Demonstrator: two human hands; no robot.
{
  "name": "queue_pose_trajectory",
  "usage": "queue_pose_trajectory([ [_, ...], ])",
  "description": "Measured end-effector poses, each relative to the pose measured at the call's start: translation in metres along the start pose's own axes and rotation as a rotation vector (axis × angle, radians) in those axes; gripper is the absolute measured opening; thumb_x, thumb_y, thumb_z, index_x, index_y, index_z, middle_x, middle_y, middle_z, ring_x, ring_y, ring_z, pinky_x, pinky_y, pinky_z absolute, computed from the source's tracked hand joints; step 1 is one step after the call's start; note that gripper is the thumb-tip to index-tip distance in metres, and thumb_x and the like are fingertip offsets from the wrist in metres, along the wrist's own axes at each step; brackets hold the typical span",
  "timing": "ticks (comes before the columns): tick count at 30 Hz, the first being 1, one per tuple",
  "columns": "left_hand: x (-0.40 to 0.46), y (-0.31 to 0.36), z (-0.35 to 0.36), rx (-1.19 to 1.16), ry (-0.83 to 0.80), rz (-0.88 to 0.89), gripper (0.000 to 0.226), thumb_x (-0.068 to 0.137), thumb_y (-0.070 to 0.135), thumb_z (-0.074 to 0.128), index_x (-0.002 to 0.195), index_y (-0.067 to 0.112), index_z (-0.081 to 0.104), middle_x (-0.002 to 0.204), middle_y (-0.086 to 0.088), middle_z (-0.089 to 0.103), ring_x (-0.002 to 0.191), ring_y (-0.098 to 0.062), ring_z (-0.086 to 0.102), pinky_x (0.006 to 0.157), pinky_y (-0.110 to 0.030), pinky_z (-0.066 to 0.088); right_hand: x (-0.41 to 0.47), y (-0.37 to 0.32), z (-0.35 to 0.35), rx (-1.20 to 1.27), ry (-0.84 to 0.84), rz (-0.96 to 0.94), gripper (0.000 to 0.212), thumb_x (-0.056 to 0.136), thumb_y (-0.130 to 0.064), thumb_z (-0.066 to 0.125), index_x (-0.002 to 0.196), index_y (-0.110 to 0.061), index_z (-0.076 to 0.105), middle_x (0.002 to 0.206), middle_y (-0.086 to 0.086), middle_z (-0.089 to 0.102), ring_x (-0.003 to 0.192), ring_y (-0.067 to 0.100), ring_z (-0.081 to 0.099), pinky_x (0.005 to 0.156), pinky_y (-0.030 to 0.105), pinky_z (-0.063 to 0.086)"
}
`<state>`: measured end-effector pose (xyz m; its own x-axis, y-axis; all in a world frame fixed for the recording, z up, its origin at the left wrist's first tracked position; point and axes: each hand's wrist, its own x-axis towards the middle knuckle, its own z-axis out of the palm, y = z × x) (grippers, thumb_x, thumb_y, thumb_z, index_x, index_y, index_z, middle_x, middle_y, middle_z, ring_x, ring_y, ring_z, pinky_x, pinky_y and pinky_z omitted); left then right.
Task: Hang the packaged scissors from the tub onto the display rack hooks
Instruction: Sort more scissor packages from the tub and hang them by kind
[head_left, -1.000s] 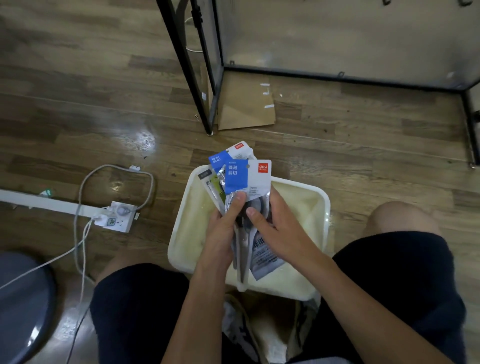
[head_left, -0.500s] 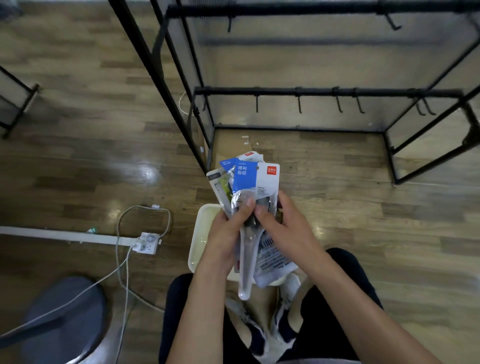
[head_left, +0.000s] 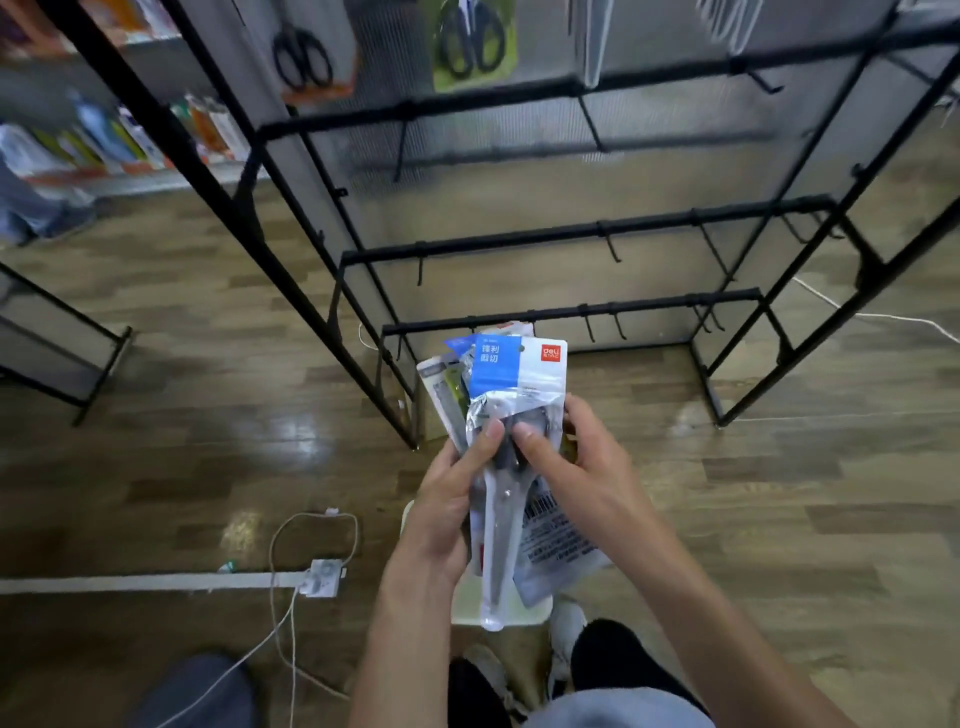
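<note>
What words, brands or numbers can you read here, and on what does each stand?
"deli": red tag, front scissors pack.
"锋利 厨切": blue label on that pack.
Barcode print on the lower pack: too blurred.
Hanging scissors packs on the rack: nothing readable.

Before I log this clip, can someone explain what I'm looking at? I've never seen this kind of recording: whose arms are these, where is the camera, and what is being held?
There is no machine here. One wide-angle camera sits on a person's head, looking forward and down, so the arms are that person's own. The left hand and right hand together grip a fanned stack of packaged scissors, thumbs on the front pack. Below the hands, the white tub stands on the wood floor, mostly hidden. Ahead is the black display rack with bare hooks on its lower bars; two scissor packs already hang higher up. A power strip lies on the floor at left.
</note>
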<state>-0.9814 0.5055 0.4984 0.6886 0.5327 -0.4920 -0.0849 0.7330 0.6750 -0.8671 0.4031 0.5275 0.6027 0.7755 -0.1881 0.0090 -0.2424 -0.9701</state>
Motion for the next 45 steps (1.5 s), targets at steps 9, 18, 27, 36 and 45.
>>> queue_pose_trajectory([
  [9, -0.026, 0.039, 0.074, -0.313, -0.266, -0.13, 0.054, 0.104, 0.038, 0.06, 0.15, 0.012, 0.059, 0.146, -0.023, 0.063, 0.129, -0.039, 0.066, 0.103, -0.054, 0.056, -0.009, -0.082, -0.03, -0.033, 0.172, -0.193, 0.021, 0.095, -0.031, 0.072, 0.111, -0.04, 0.062, 0.098, -0.024, 0.073, 0.091, -0.004, 0.07, 0.074, 0.017, 0.056],
  [18, -0.011, 0.035, 0.1, -0.135, -0.373, -0.182, 0.05, 0.107, 0.034, 0.06, 0.152, 0.012, 0.057, 0.147, -0.024, 0.06, 0.13, -0.04, 0.062, 0.11, -0.056, 0.049, -0.018, -0.079, -0.059, 0.025, 0.415, -0.198, 0.013, 0.092, -0.034, 0.075, 0.102, -0.032, 0.067, 0.099, -0.009, 0.073, 0.096, 0.009, 0.07, 0.088, 0.044, 0.058],
  [27, 0.023, 0.027, 0.134, -0.051, -0.405, -0.258, 0.065, 0.102, 0.047, 0.067, 0.155, 0.012, 0.054, 0.153, -0.025, 0.055, 0.136, -0.042, 0.058, 0.116, -0.057, 0.045, 0.001, -0.074, -0.103, 0.179, 0.463, -0.223, 0.014, 0.091, -0.024, 0.077, 0.103, -0.027, 0.074, 0.097, 0.0, 0.078, 0.093, 0.023, 0.075, 0.088, 0.059, 0.058],
  [36, 0.091, 0.012, 0.209, -0.078, -0.391, -0.235, 0.066, 0.102, 0.043, 0.066, 0.156, 0.01, 0.051, 0.15, -0.023, 0.058, 0.137, -0.041, 0.055, 0.128, -0.057, 0.03, 0.06, -0.083, -0.193, 0.222, 0.382, -0.141, 0.016, 0.094, -0.012, 0.074, 0.105, -0.024, 0.072, 0.098, -0.001, 0.079, 0.094, 0.019, 0.076, 0.089, 0.053, 0.061],
  [45, 0.126, -0.006, 0.26, -0.134, -0.424, -0.215, 0.075, 0.096, 0.044, 0.076, 0.157, 0.008, 0.05, 0.156, -0.026, 0.052, 0.143, -0.043, 0.051, 0.127, -0.057, 0.031, 0.087, -0.089, -0.257, 0.29, 0.262, -0.073, 0.024, 0.096, -0.005, 0.065, 0.105, -0.027, 0.068, 0.098, 0.001, 0.077, 0.094, 0.018, 0.074, 0.087, 0.045, 0.059],
])
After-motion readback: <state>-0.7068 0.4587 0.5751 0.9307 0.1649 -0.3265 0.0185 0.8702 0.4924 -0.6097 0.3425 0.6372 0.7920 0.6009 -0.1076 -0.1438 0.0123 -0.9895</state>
